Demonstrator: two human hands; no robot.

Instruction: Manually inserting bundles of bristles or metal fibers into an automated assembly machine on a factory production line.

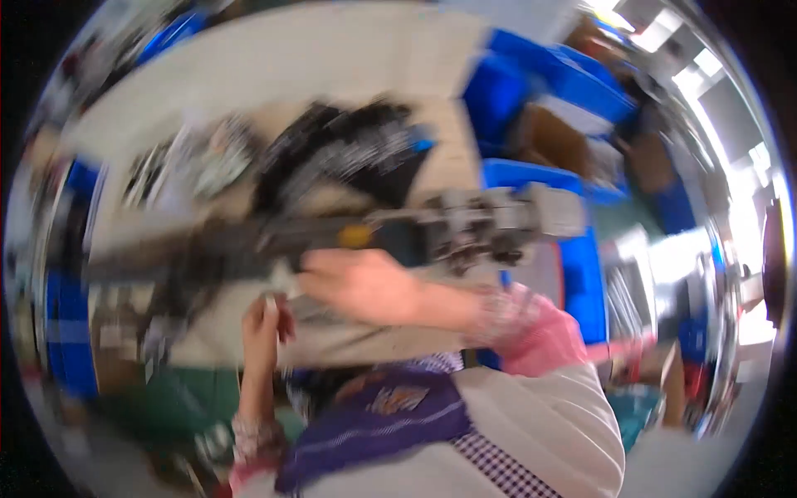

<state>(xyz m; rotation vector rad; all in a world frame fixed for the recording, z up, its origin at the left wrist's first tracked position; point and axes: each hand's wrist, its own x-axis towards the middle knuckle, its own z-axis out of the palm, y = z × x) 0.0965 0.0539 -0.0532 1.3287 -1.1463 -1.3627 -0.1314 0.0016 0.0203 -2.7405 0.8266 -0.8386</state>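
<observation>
Motion blur smears much of the picture. My right hand [361, 286] reaches left over the table, its fingers bent together against the front side of a long dark machine [303, 241] with a yellow spot. Under those fingertips is a small pale patch that I cannot make out. Just below and to the left, my left hand [267, 324] is raised with curled fingers, too smeared to show whether anything is in them. Behind the machine lies a heap of shiny black plastic bags [340, 153]. The machine's grey metal end [486, 220], with rollers or knobs, sits to the right.
Pale, clear-looking packets [220, 153] lie at the far left of the beige table [332, 50]. Blue bins [594, 282] stand along the right side, one farther back with a brown carton [556, 137]. Another blue bin [68, 324] is at the left edge. Below shows green floor [195, 402].
</observation>
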